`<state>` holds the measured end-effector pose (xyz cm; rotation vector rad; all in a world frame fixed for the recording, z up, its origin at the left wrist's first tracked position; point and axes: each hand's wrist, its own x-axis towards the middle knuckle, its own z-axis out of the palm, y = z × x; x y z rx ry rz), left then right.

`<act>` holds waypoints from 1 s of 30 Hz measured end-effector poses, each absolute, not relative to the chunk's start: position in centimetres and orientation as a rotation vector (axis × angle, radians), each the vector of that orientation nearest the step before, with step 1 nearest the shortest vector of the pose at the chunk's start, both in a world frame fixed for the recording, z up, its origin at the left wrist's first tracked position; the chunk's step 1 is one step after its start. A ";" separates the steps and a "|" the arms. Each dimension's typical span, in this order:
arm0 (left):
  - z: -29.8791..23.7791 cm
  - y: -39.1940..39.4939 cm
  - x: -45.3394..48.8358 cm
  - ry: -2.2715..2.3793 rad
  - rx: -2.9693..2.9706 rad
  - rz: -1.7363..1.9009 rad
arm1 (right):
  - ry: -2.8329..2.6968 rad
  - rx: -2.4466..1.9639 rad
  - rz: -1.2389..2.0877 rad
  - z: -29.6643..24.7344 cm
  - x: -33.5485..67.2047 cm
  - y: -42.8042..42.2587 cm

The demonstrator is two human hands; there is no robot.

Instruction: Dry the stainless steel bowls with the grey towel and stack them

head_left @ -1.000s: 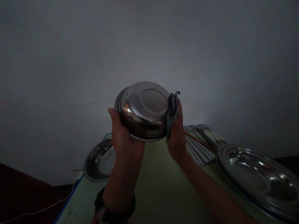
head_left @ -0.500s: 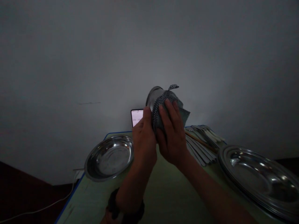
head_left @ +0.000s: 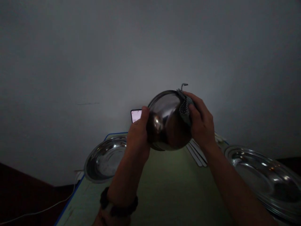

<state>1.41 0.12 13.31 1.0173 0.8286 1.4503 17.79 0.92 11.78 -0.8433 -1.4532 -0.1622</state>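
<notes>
A shiny metal bowl (head_left: 166, 122) is held up above the table, its rounded outside facing me. My left hand (head_left: 138, 133) grips its left edge, with the thumb along the rim. On the opposite side, my right hand (head_left: 202, 121) is closed around a grey checked cloth (head_left: 185, 110), pressed to the bowl's right edge. A short loop of the cloth sticks up above the fingers. The inside of the bowl is hidden from me.
A wide steel basin (head_left: 105, 160) stands at the table's left. Stacked oval metal plates (head_left: 254, 179) are at the right. Several flat-handled utensils (head_left: 197, 153) lie behind my right arm. A lit phone (head_left: 135, 115) stands against the wall at the back of the green table (head_left: 174, 188).
The bowl has turned from sideways to showing its rounded outside. My right hand and the cloth have moved right, from the near side of the bowl to its right edge.
</notes>
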 end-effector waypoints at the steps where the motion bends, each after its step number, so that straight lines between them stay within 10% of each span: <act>1: 13.4 0.3 1.2 0.750 0.984 1.474 | -1.400 -0.859 -0.093 11.5 18.0 1.4; 22: 12.7 -0.7 2.7 0.886 1.206 1.402 | -1.612 -0.897 -0.366 10.9 14.6 0.4; 30: 13.4 -0.3 0.5 1.006 1.436 1.064 | -1.329 -0.991 0.316 10.2 18.6 2.6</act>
